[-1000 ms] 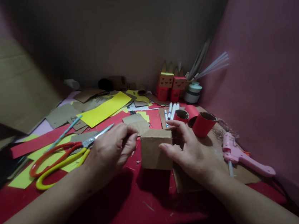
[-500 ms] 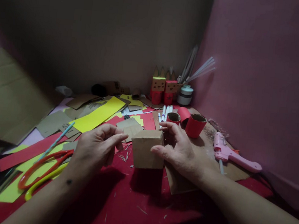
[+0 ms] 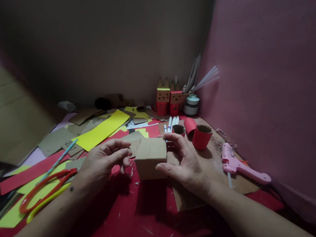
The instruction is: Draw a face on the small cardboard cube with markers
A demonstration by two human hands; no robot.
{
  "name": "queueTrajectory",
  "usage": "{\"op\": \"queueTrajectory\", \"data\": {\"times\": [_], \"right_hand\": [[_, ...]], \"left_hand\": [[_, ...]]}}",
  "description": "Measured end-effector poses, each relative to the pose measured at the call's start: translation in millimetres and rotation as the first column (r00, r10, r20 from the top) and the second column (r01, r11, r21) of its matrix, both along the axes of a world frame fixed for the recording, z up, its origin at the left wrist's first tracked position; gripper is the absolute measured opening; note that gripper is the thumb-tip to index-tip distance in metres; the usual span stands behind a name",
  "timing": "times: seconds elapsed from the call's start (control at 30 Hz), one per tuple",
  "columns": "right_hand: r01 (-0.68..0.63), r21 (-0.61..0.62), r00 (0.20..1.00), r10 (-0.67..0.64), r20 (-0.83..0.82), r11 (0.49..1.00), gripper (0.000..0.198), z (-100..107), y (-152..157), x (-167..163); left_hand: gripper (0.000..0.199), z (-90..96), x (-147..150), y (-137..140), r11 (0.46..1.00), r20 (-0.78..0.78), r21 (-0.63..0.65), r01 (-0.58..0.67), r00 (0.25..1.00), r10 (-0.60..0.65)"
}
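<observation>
A small cardboard box (image 3: pixel 151 159) is held above the red tabletop by my right hand (image 3: pixel 185 166), its thumb on the near face and its fingers behind the right side. The box is tilted so that its top face shows. Just left of the box, my left hand (image 3: pixel 110 158) has its thumb and fingertips drawn together in a pinch. Whatever may be between those fingertips is too small to make out. Under my left forearm lie scissors (image 3: pixel 48 189) with red and yellow handles, partly covered.
Yellow paper (image 3: pixel 102 129) and cardboard scraps spread over the left side. Red-covered tubes (image 3: pixel 202 137) and white markers (image 3: pixel 170 123) stand or lie behind my right hand. A pink glue gun (image 3: pixel 240 166) rests at right. Two box-headed figures (image 3: pixel 162 100) stand at the back.
The box has tipped toward me, showing more of its top face. My left hand's fingers have shifted slightly beside it, while my right hand keeps its hold. The whole view has shifted a little.
</observation>
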State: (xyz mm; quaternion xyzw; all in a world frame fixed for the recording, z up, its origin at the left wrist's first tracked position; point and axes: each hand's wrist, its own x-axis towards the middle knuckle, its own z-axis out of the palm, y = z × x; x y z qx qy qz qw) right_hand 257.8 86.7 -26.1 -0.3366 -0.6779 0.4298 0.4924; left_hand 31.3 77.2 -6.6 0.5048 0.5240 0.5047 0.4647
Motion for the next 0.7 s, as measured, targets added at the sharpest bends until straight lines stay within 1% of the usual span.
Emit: {"op": "queueTrajectory", "data": {"times": [0.13,0.23,0.33,0.43,0.6,0.7], "right_hand": [[-0.029,0.003,0.999,0.029,-0.026,1.000,0.072,-3,1,-1],[-0.105,-0.005,0.993,0.105,-0.050,0.994,0.075,-6,1,-1],[-0.184,0.011,0.982,0.184,-0.043,0.983,0.075,-9,0,0],[-0.190,0.023,0.980,0.191,-0.061,0.982,0.076,-10,0,1],[-0.183,-0.067,0.981,0.179,-0.074,0.981,0.071,-3,1,2],[-0.198,-0.128,0.971,0.177,-0.159,0.972,0.067,-3,4,1]], "left_hand": [[0.024,0.3,-2,1,0.998,0.005,0.057,-0.039,0.999,0.039],[0.024,1.4,-2,-1,0.992,-0.013,0.107,-0.059,0.998,0.061],[0.021,2.9,-2,-2,0.984,-0.059,0.155,-0.082,0.994,0.092],[0.020,3.1,-1,-2,0.978,-0.131,0.182,-0.106,0.983,0.131],[0.031,-3.1,-2,3,0.975,-0.269,0.195,-0.106,0.950,0.157],[0.030,-7.3,-3,5,0.971,-0.341,0.223,-0.084,0.927,0.158]]}}
